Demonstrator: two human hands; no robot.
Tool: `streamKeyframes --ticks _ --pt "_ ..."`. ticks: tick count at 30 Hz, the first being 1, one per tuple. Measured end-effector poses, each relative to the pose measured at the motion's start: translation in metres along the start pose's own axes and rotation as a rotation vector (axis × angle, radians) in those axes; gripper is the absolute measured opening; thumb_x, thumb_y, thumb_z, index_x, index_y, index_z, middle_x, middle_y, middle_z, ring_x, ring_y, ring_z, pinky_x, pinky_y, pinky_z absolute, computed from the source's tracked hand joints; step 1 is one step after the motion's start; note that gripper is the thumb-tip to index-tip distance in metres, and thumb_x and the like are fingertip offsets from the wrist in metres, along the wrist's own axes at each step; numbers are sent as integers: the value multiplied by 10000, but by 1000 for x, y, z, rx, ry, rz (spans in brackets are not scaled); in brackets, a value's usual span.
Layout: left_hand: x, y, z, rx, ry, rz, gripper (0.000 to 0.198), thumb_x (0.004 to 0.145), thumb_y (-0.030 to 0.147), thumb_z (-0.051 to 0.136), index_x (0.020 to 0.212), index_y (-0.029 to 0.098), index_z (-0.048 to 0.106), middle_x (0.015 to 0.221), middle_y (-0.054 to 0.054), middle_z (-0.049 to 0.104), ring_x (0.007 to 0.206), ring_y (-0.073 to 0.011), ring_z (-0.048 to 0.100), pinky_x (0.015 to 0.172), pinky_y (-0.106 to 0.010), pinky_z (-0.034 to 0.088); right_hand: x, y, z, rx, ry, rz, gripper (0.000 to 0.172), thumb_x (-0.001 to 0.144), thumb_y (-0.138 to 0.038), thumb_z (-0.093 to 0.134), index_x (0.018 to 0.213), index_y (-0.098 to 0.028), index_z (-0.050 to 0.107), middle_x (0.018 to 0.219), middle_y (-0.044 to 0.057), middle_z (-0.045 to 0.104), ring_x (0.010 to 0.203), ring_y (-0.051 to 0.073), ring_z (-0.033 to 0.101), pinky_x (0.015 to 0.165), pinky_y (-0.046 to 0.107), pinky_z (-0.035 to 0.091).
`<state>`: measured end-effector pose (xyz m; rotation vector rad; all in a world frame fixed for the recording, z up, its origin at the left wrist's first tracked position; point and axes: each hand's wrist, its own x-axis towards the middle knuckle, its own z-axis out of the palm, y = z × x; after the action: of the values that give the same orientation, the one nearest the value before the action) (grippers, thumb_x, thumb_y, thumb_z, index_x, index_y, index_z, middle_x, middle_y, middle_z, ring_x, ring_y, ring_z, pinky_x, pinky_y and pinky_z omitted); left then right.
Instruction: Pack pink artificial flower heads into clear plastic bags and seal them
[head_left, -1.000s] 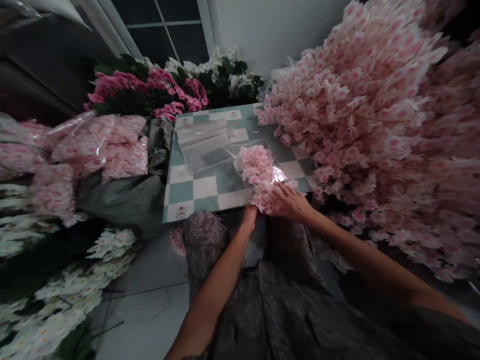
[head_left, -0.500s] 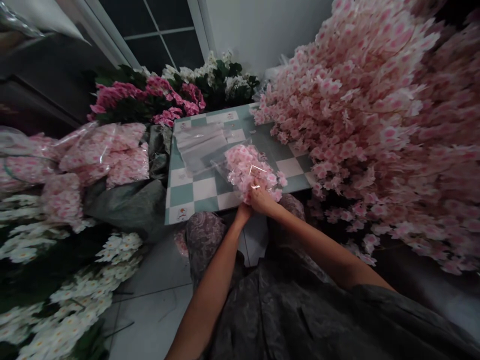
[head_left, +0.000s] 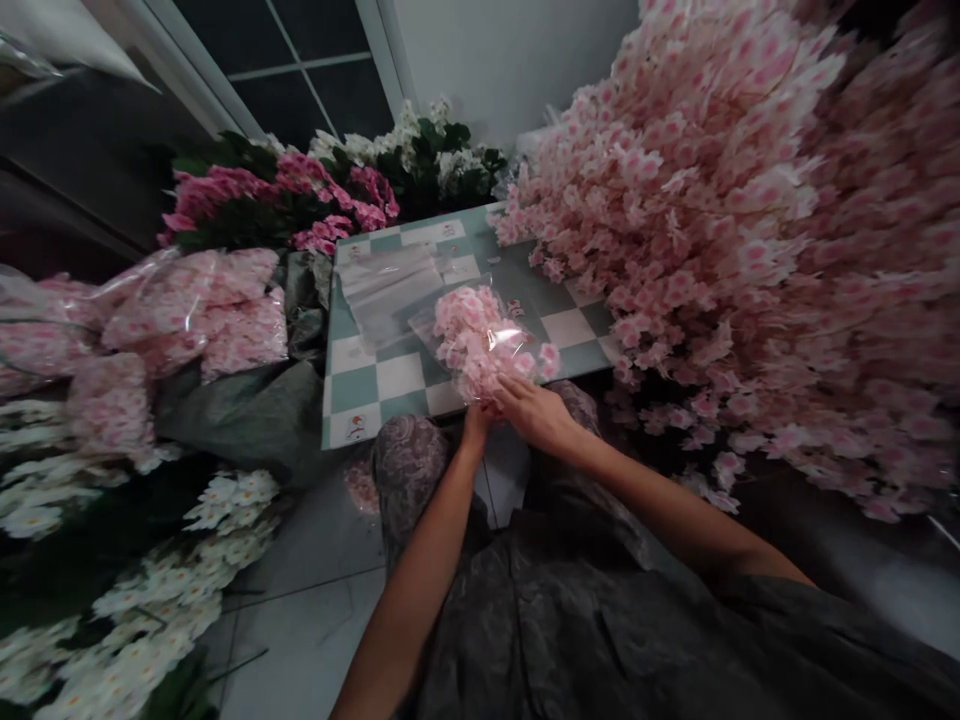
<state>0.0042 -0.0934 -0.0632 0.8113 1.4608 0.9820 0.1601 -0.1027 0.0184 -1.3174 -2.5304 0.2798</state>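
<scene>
A clear plastic bag [head_left: 504,338] of pink artificial flowers [head_left: 466,325] lies tilted at the near edge of a small checkered table, and a few blossoms stick out at its right side. My left hand [head_left: 478,420] grips the bag's near end from below; its fingertips are partly hidden under the bag. Across the near end of the bag rests my right hand [head_left: 534,408], fingers stretched out and touching the plastic and blossoms. Flat empty plastic bags [head_left: 390,290] are stacked on the table beyond the left side of the filled bag.
The green-and-white table [head_left: 409,375] stands over my knees. Tall pink flower sprays [head_left: 675,200] crowd the right. Filled flower bags [head_left: 187,310] lie on the left, with white flowers [head_left: 150,610] below them. Magenta flowers [head_left: 225,195] and white blooms [head_left: 409,130] line the back.
My right hand has shifted from bent fingers over the blossoms to stretched fingers at the bag's near end. My left hand keeps its place under the bag. The view has shifted slightly.
</scene>
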Motion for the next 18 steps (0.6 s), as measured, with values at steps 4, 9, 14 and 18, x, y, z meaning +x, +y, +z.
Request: streamKeyframes --ticks 4,9,14,18 --pt "-14 7 3 -28 0 -14 191 791 338 731 822 150 748 796 -77 775 687 -187 702 651 -285 564 -18 53 3 140 189 285 728 929 -403 649 1529 -77 396 1550 261 437 1447 342 431 1170 534 388" --pt "-18 16 6 149 28 90 116 774 268 718 696 184 731 715 -48 753 777 -232 711 776 -326 572 -1 47 16 119 -35 367 428 979 -249 527 1385 -115 523 1279 196 672 1170 296 658 972 392 529" --pt "-24 24 2 394 45 259 83 714 137 713 691 214 734 783 -94 762 934 -304 711 920 -362 530 36 -2 23 67 -120 219 388 981 -99 364 1281 -116 610 1207 162 698 1041 224 688 886 293 536" --pt "-35 28 -11 518 -58 277 139 712 158 685 591 226 674 667 -45 705 775 -230 663 861 -300 525 71 9 27 3 -82 186 410 944 -65 400 1277 -85 638 1279 174 678 1063 207 680 923 271 519"
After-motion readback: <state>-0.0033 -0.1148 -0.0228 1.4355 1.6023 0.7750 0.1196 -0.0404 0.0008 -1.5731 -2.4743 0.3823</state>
